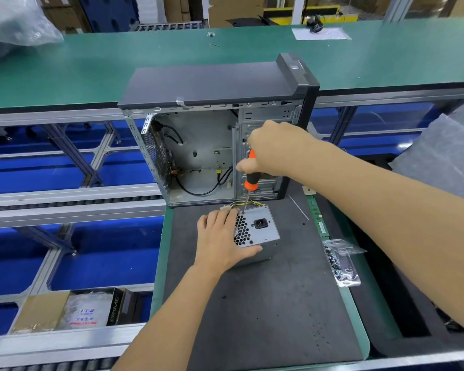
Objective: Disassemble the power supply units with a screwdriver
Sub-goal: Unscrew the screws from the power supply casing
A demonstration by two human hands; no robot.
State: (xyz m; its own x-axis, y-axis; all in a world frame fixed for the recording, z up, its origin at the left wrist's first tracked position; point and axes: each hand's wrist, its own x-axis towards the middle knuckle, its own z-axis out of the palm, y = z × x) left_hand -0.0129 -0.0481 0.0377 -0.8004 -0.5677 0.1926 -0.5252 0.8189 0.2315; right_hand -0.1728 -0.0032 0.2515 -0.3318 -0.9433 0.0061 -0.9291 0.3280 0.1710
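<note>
We have the power supply unit (257,234) standing on the dark foam mat (265,303) of the desk, just in front of the open computer case (212,135), with our left hand (221,241) laid over its near side, fingers spread and pressing rather than curled. Our right hand (271,148) is clamped round the orange-and-black screwdriver (249,178), whose tip meets the unit's top far corner. We judge the box stiff, fairly heavy and smooth-sided, so it is best braced by its flat sheet-metal walls, clear of the honeycomb grille and loose wires.
</note>
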